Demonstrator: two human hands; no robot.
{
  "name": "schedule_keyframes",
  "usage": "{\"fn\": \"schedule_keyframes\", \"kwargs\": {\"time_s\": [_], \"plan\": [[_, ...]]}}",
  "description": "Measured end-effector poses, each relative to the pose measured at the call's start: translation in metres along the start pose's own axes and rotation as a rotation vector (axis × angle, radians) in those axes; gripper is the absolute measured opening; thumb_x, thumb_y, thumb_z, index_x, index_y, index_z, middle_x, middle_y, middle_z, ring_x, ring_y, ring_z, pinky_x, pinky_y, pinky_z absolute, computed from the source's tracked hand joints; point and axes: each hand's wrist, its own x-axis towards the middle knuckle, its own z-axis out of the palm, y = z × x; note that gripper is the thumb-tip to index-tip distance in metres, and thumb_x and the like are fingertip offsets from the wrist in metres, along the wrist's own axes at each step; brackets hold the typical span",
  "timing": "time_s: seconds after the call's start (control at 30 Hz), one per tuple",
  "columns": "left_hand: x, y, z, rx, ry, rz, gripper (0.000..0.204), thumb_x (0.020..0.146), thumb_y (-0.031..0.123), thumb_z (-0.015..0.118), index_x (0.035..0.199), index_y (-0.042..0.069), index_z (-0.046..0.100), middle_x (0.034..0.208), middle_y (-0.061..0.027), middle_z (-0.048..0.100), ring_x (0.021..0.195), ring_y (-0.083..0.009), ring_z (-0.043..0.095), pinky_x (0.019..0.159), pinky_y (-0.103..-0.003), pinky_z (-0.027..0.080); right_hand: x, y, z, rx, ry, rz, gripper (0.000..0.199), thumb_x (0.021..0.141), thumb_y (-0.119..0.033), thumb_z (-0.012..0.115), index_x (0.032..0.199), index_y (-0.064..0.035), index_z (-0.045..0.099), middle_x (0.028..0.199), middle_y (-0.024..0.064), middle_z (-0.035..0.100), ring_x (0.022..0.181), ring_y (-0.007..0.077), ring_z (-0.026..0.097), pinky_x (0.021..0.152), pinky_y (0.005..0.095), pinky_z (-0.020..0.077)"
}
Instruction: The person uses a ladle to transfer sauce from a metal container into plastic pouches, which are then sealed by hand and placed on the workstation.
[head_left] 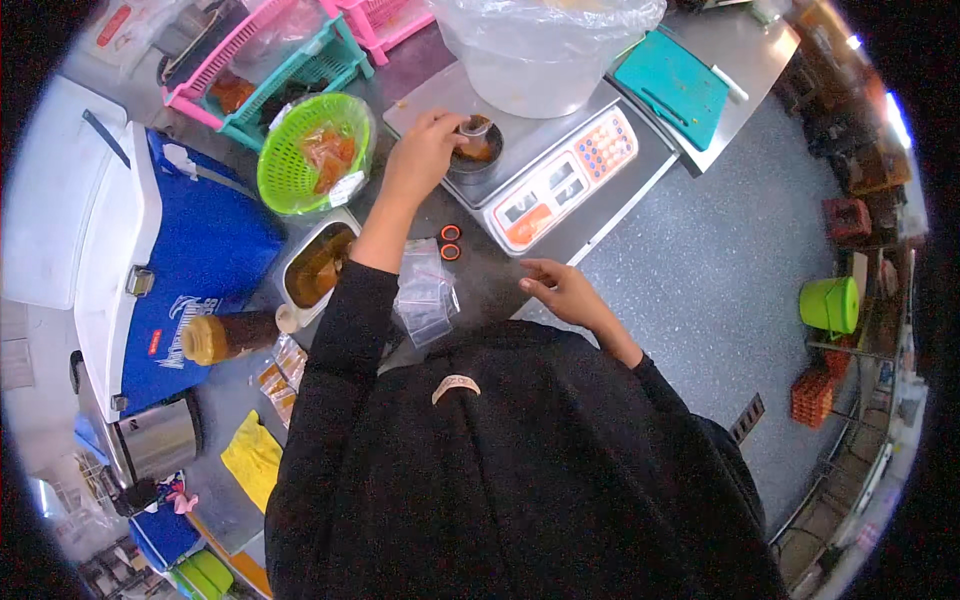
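Observation:
My left hand (428, 150) is closed on the rim of a small clear cup (476, 126), tilted over a round dark bowl (490, 163) with brown contents. That bowl stands on the steel plate of a white and orange weighing scale (556, 190). Over the table's near edge, my right hand (568, 296) is open and holds nothing, its fingers loosely bent. Clear zip bags (424, 300) lie between my arms, beside a pair of orange-ringed scissor handles (450, 243). A steel tray (290, 283) of brown food sits by my left forearm, partly hidden by the sleeve.
A green basket (275, 165) holds a bagged orange item. Pink and teal baskets (345, 62), a large bag-lined tub (530, 85) and a teal board (672, 85) stand farther back. Left are a blue cooler (205, 230), a brown bottle (235, 337), filled sachets (285, 378) and a yellow cloth (252, 458).

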Motion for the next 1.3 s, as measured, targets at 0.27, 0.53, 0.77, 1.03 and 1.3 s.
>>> {"fn": "schedule_keyframes", "kwargs": {"time_s": [0.27, 0.53, 0.77, 1.03, 1.3], "plan": [[0.003, 0.002, -0.006, 0.141, 0.024, 0.100, 0.015, 0.073, 0.013, 0.056, 0.087, 0.011, 0.060, 0.090, -0.0070, 0.054, 0.080, -0.0252, 0.055, 0.068, -0.034, 0.045, 0.008, 0.006, -0.002, -0.012, 0.015, -0.019, 0.039, 0.078, -0.023, 0.058, 0.109, -0.0003, 0.050, 0.085, 0.0123, 0.061, 0.075, 0.0168, 0.057, 0.068, 0.0294, 0.0454], [0.005, 0.004, -0.003, 0.179, -0.014, 0.093, 0.015, 0.073, 0.014, 0.056, 0.087, 0.011, 0.061, 0.087, -0.0064, 0.054, 0.082, -0.0243, 0.055, 0.068, -0.034, 0.044, 0.010, 0.000, -0.001, -0.039, 0.003, -0.039, 0.041, 0.077, -0.024, 0.059, 0.109, -0.0002, 0.050, 0.087, 0.0151, 0.060, 0.075, 0.0180, 0.058, 0.069, 0.0291, 0.0458], [0.005, 0.009, -0.003, 0.221, -0.058, 0.039, 0.013, 0.073, 0.012, 0.053, 0.084, 0.011, 0.060, 0.087, -0.0080, 0.055, 0.081, -0.0266, 0.055, 0.068, -0.035, 0.044, 0.015, 0.002, -0.001, -0.015, 0.003, -0.025, 0.037, 0.079, -0.022, 0.057, 0.108, -0.0008, 0.051, 0.083, 0.0116, 0.060, 0.073, 0.0151, 0.056, 0.067, 0.0282, 0.0450], [-0.008, 0.008, -0.039, 0.135, 0.139, 0.122, 0.014, 0.073, 0.003, 0.044, 0.083, 0.007, 0.053, 0.081, -0.0132, 0.056, 0.081, -0.0330, 0.053, 0.068, -0.039, 0.043, 0.060, -0.031, 0.048, 0.004, -0.185, -0.240, 0.038, 0.077, -0.021, 0.059, 0.109, -0.0009, 0.050, 0.083, 0.0072, 0.059, 0.072, 0.0111, 0.054, 0.067, 0.0247, 0.0436], [-0.096, 0.027, -0.171, 0.348, 0.356, -0.086, 0.014, 0.071, -0.002, 0.047, 0.082, 0.004, 0.053, 0.082, -0.0155, 0.057, 0.076, -0.0319, 0.056, 0.067, -0.037, 0.044, 0.130, -0.073, 0.150, 0.091, 0.001, -0.293, 0.037, 0.070, -0.024, 0.065, 0.096, 0.0007, 0.055, 0.083, 0.0158, 0.059, 0.073, 0.0249, 0.058, 0.063, 0.0328, 0.0453]]}}
